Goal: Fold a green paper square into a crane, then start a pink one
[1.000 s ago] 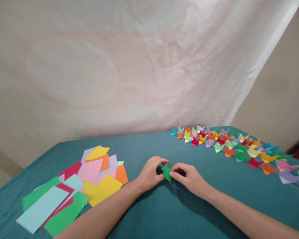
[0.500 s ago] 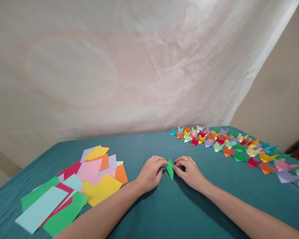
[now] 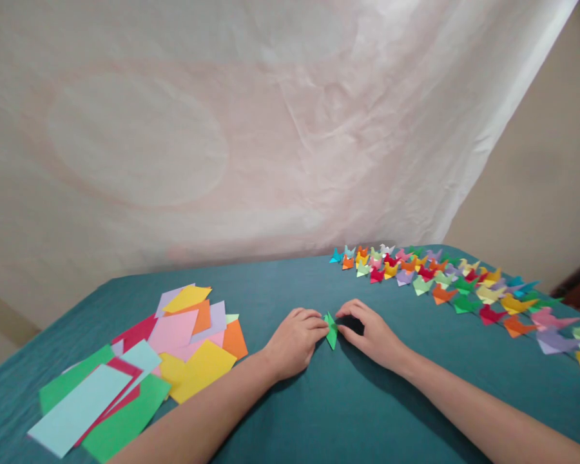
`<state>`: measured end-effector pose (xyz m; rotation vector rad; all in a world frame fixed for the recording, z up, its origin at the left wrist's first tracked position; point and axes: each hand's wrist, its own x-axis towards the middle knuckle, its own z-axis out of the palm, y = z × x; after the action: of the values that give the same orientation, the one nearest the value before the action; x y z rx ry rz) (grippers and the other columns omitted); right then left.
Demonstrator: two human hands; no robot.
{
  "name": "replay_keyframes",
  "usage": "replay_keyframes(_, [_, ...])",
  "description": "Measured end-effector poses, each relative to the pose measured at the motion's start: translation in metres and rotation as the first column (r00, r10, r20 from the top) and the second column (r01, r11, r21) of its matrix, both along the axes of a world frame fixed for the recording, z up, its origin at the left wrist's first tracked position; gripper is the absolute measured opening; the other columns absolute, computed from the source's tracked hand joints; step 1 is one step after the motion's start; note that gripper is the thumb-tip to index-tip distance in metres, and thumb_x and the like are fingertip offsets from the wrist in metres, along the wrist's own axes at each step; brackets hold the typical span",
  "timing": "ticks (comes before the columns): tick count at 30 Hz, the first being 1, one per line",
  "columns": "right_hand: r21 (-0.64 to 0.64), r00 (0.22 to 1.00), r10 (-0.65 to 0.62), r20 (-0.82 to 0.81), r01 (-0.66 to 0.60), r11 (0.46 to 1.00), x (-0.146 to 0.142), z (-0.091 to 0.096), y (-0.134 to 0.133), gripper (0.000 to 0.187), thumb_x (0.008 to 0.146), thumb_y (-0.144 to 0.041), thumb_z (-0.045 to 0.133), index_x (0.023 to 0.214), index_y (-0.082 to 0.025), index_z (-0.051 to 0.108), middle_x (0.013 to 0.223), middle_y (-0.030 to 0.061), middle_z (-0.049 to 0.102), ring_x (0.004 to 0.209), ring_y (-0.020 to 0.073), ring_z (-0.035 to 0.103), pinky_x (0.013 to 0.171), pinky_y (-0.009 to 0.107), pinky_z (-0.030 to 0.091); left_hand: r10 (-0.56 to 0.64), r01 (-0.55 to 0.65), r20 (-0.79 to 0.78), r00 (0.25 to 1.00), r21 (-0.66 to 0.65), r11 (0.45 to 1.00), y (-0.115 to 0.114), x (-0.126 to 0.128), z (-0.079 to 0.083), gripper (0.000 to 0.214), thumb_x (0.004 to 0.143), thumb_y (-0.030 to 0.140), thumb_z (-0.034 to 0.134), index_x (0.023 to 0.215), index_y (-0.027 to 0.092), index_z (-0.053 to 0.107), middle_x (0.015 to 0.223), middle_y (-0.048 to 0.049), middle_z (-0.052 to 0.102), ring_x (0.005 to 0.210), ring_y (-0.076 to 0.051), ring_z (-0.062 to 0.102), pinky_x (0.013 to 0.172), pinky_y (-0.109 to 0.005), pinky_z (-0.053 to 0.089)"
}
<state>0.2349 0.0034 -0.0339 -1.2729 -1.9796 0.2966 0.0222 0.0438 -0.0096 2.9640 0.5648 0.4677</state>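
Note:
A small green folded paper (image 3: 331, 332), pointed at both ends, stands between my two hands at the middle of the table. My left hand (image 3: 297, 341) has its fingers closed on the paper's left side, the thumb mostly hidden below them. At the paper's right edge is my right hand (image 3: 370, 332), its thumb and index fingertips curled in close together against the fold. A dark gap shows inside that curl. Part of the green paper is covered by the left fingertips.
Loose coloured paper sheets (image 3: 174, 335) lie in an overlapping heap on the left. Rows of small folded paper birds (image 3: 444, 294) in many colours stand along the right. A teal cloth (image 3: 280, 419) covers the table, and a pale sheet (image 3: 270, 129) hangs behind it.
My left fingers have moved slightly right and lie further over the green paper. My right fingers have arched, with a wider gap inside the curl. The heap and birds stay put.

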Motion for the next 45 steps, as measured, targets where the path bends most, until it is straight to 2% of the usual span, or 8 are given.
replay_keyframes(3, [0.097, 0.970, 0.130, 0.207, -0.153, 0.984, 0.005, 0.004, -0.002, 0.015, 0.084, -0.017, 0.053, 0.095, -0.022, 0.061, 0.095, 0.0047, 0.062, 0.089, 0.0178, 0.055, 0.078, 0.033, 0.042, -0.018, 0.018, -0.020, 1.000, 0.032, 0.999, 0.000, -0.001, 0.002, 0.033, 0.084, 0.011, 0.048, 0.115, 0.019, 0.055, 0.115, -0.0046, 0.061, 0.112, -0.020, 0.045, 0.097, -0.037, 0.031])
replay_keyframes(7, [0.216, 0.860, 0.144, 0.489, -0.280, 0.935, 0.007, 0.006, -0.001, 0.015, 0.089, -0.019, 0.049, 0.094, -0.021, 0.063, 0.092, 0.0040, 0.064, 0.089, 0.0182, 0.055, 0.079, 0.036, 0.039, -0.028, 0.031, -0.037, 0.999, 0.071, 0.997, 0.000, -0.001, 0.002, 0.033, 0.085, 0.012, 0.048, 0.116, 0.019, 0.055, 0.115, -0.0054, 0.060, 0.112, -0.020, 0.046, 0.096, -0.036, 0.032])
replay_keyframes(10, [0.250, 0.801, 0.128, 0.585, -0.328, 0.911, 0.004, 0.010, -0.002, 0.018, 0.091, -0.019, 0.045, 0.096, -0.020, 0.063, 0.093, 0.0057, 0.065, 0.089, 0.0189, 0.054, 0.080, 0.037, 0.038, -0.026, 0.028, -0.030, 0.999, 0.073, 0.997, 0.000, -0.001, 0.002, 0.032, 0.085, 0.013, 0.047, 0.115, 0.019, 0.055, 0.114, -0.0059, 0.060, 0.111, -0.019, 0.047, 0.095, -0.035, 0.034])
replay_keyframes(14, [0.174, 0.769, 0.147, 0.622, -0.318, 0.932, 0.000, 0.016, -0.004, 0.023, 0.092, -0.018, 0.041, 0.098, -0.021, 0.063, 0.095, 0.0075, 0.064, 0.091, 0.0202, 0.054, 0.082, 0.038, 0.037, -0.027, 0.027, -0.006, 1.000, 0.027, 0.999, 0.001, -0.001, 0.003, 0.033, 0.083, 0.009, 0.046, 0.113, 0.019, 0.056, 0.113, -0.0052, 0.061, 0.109, -0.019, 0.048, 0.096, -0.035, 0.035])
replay_keyframes(17, [0.118, 0.826, 0.179, 0.535, -0.282, 0.952, 0.000, 0.015, -0.004, 0.024, 0.093, -0.020, 0.040, 0.097, -0.022, 0.064, 0.096, 0.0071, 0.064, 0.091, 0.0204, 0.054, 0.081, 0.037, 0.038, -0.030, 0.030, 0.004, 1.000, -0.014, 0.999, 0.001, -0.001, 0.004, 0.036, 0.081, 0.007, 0.045, 0.113, 0.019, 0.057, 0.113, -0.0048, 0.061, 0.108, -0.019, 0.048, 0.096, -0.035, 0.035])
replay_keyframes(22, [0.032, 0.956, 0.175, 0.235, -0.188, 0.982, 0.000, 0.007, -0.001, 0.019, 0.089, -0.021, 0.045, 0.092, -0.022, 0.064, 0.092, 0.0056, 0.064, 0.089, 0.0189, 0.055, 0.079, 0.035, 0.041, -0.036, 0.041, 0.073, 0.997, -0.067, 0.997, 0.002, -0.002, 0.003, 0.035, 0.080, 0.006, 0.043, 0.109, 0.020, 0.057, 0.110, -0.0042, 0.062, 0.108, -0.018, 0.049, 0.096, -0.035, 0.035])
replay_keyframes(27, [-0.068, 0.991, 0.131, 0.017, -0.130, 0.989, -0.003, 0.003, 0.001, 0.013, 0.085, -0.019, 0.050, 0.082, -0.020, 0.063, 0.089, 0.0049, 0.060, 0.085, 0.0173, 0.055, 0.078, 0.033, 0.044, 0.016, -0.002, 0.131, 0.991, -0.103, 0.995, 0.003, -0.002, -0.001, 0.026, 0.083, 0.009, 0.044, 0.101, 0.018, 0.059, 0.103, -0.0049, 0.062, 0.105, -0.018, 0.050, 0.093, -0.034, 0.037])
replay_keyframes(45, [-0.177, 0.991, 0.061, -0.119, -0.082, 0.981, -0.007, 0.006, 0.005, 0.010, 0.081, -0.023, 0.055, 0.073, -0.019, 0.059, 0.085, 0.0042, 0.059, 0.083, 0.0170, 0.055, 0.078, 0.032, 0.044, 0.087, -0.048, 0.210, 0.974, -0.187, 0.981, 0.005, -0.001, -0.002, 0.016, 0.085, 0.018, 0.051, 0.094, 0.021, 0.064, 0.096, -0.0049, 0.062, 0.100, -0.019, 0.051, 0.089, -0.036, 0.039])
